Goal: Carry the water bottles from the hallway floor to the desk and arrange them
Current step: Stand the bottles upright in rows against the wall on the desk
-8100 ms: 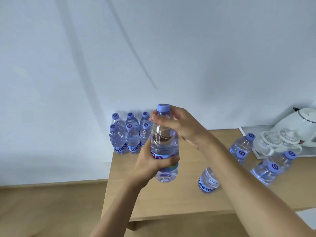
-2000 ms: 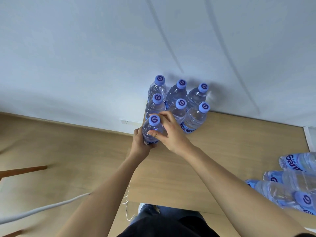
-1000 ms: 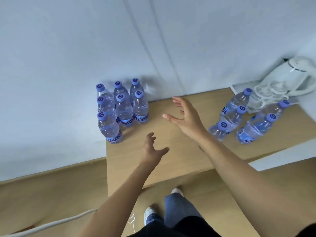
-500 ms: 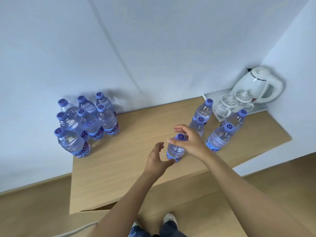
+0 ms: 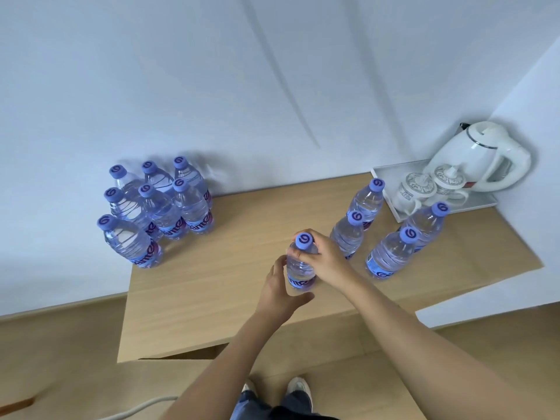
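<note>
A clear water bottle [image 5: 300, 269] with a purple cap stands upright near the middle of the wooden desk [image 5: 230, 286]. My right hand [image 5: 325, 259] grips its neck just under the cap. My left hand [image 5: 280, 294] cups its lower body from the left, thumb stretched below the label. Several matching bottles [image 5: 160, 207] stand grouped at the desk's back left corner. Several more bottles [image 5: 391, 234] stand loosely on the right.
A white tray [image 5: 436, 204] at the back right carries a white kettle [image 5: 481, 159] and two lidded cups [image 5: 430, 184]. White walls close off the back and right. My feet [image 5: 275, 389] and a white cable [image 5: 139, 410] are on the wooden floor below the desk's front edge.
After letting go of the bottle placed at the left group, both hands moved right. They have now closed round the nearest bottle of the right cluster; half a second ago they were only reaching it.
</note>
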Demonstrator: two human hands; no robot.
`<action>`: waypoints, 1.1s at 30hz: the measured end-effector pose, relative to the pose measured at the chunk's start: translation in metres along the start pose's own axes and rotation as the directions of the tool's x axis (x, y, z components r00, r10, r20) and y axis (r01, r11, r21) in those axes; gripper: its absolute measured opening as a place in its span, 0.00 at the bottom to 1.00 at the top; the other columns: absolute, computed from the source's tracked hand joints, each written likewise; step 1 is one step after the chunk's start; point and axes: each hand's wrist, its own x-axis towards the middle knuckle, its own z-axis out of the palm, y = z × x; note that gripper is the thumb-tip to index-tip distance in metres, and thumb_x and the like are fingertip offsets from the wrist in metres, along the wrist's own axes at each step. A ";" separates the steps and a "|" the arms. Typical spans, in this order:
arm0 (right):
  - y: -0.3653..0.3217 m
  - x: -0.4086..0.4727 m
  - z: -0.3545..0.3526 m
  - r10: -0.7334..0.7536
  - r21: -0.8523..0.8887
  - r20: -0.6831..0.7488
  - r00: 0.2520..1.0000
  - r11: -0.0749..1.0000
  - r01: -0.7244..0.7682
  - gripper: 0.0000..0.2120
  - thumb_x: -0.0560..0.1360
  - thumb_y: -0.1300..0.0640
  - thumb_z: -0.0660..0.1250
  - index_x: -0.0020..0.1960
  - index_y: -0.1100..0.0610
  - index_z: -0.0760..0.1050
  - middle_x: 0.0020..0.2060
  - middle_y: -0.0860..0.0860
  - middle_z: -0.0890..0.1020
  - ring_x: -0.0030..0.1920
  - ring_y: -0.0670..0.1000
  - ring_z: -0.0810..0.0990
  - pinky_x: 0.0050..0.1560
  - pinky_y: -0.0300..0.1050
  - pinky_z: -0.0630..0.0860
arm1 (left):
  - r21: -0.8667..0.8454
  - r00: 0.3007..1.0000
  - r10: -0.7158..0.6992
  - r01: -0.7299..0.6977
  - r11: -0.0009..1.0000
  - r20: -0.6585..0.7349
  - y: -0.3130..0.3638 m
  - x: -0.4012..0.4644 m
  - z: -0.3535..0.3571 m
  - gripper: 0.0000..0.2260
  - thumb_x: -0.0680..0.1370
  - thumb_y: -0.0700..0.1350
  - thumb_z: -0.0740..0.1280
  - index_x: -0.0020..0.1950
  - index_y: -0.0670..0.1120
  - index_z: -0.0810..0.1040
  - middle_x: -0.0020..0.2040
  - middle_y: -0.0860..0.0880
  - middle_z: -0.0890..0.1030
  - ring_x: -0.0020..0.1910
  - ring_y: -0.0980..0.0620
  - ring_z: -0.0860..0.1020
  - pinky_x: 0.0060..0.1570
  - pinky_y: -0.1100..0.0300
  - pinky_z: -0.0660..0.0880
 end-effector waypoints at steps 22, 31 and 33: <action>-0.170 0.021 -0.009 -0.174 0.381 0.191 0.966 0.920 0.090 0.14 0.74 0.48 0.72 0.49 0.60 0.79 0.46 0.53 0.83 0.46 0.52 0.82 0.52 0.49 0.77 | -0.407 0.978 0.210 -0.192 0.893 -0.002 0.077 -0.016 -0.106 0.25 0.64 0.35 0.76 0.56 0.44 0.70 0.42 0.39 0.80 0.36 0.45 0.79 0.30 0.53 0.74; -0.187 0.022 -0.004 -0.282 0.728 0.310 0.908 0.685 -0.035 0.20 0.64 0.43 0.78 0.46 0.57 0.81 0.53 0.64 0.81 0.56 0.68 0.79 0.62 0.67 0.73 | -0.378 0.911 0.263 -0.132 0.916 0.318 0.120 -0.038 -0.154 0.22 0.63 0.42 0.77 0.55 0.48 0.77 0.49 0.47 0.83 0.49 0.49 0.81 0.52 0.54 0.80; -0.190 0.022 -0.001 -0.290 0.732 0.288 0.913 0.681 -0.015 0.11 0.70 0.48 0.72 0.41 0.56 0.81 0.43 0.58 0.84 0.46 0.62 0.83 0.53 0.58 0.78 | -0.389 0.908 0.258 -0.118 0.914 0.330 0.121 -0.040 -0.155 0.23 0.63 0.43 0.77 0.55 0.49 0.77 0.49 0.47 0.83 0.49 0.49 0.82 0.52 0.55 0.79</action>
